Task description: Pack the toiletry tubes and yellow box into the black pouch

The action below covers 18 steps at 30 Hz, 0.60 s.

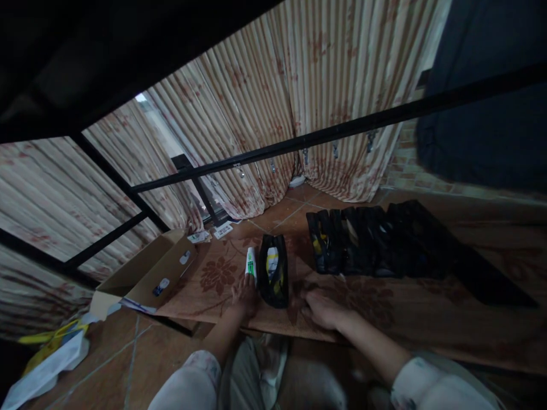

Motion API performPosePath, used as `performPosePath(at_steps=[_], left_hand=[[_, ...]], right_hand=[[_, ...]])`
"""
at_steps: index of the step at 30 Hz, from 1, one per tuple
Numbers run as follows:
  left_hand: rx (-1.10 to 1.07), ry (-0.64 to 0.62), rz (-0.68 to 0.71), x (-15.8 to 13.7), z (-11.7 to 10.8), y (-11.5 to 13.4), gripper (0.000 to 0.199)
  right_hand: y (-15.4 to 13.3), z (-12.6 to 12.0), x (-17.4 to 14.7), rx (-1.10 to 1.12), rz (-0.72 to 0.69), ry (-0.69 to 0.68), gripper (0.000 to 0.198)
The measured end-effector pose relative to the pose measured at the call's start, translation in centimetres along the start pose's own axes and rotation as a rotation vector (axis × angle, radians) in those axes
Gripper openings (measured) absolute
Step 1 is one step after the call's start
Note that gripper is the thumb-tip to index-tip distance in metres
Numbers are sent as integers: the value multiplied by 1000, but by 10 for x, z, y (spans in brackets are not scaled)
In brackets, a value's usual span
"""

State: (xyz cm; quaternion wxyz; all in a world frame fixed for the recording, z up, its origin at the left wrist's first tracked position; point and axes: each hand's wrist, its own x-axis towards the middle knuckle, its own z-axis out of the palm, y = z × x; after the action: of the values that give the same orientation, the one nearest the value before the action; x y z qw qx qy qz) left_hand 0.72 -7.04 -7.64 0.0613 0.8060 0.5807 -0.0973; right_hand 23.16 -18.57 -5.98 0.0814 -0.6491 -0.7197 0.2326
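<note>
At the lower end of a white and green tube (250, 262), the fingers of my left hand (244, 297) are closed on it. Just right of the tube is an open black pouch (264, 287) with white and yellow items inside. My right hand (322, 307) is to the right of that pouch, low over the cloth. Its fingers are slightly blurred, look apart and show nothing in them. A row of similar black pouches (371, 245) lies farther right, several with yellow showing inside.
A patterned reddish-brown cloth (196, 302) covers the low surface. On its left is an open cardboard box (149, 279). A black metal bar (273, 149) crosses in front of the curtains (252, 102). White and yellow packaging (55, 359) lies on the tiled floor at lower left.
</note>
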Motion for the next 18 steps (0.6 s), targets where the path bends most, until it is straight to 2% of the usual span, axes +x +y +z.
performPosePath(at_steps=[4,8,12,18], left_hand=[[15,172,-73,-22,13,3,60],[65,318,-21,-46,20,10,60],[85,312,2,-61,24,16,52],[74,241,-3,-63,25,17,53]], right_hand=[[3,-3,-4,6,-6,-13,25],[4,-2,-3,-17,2,-30,26],[1,2,2,-39,14,-38,28],[1,3,2,-32,-3,-50,29]])
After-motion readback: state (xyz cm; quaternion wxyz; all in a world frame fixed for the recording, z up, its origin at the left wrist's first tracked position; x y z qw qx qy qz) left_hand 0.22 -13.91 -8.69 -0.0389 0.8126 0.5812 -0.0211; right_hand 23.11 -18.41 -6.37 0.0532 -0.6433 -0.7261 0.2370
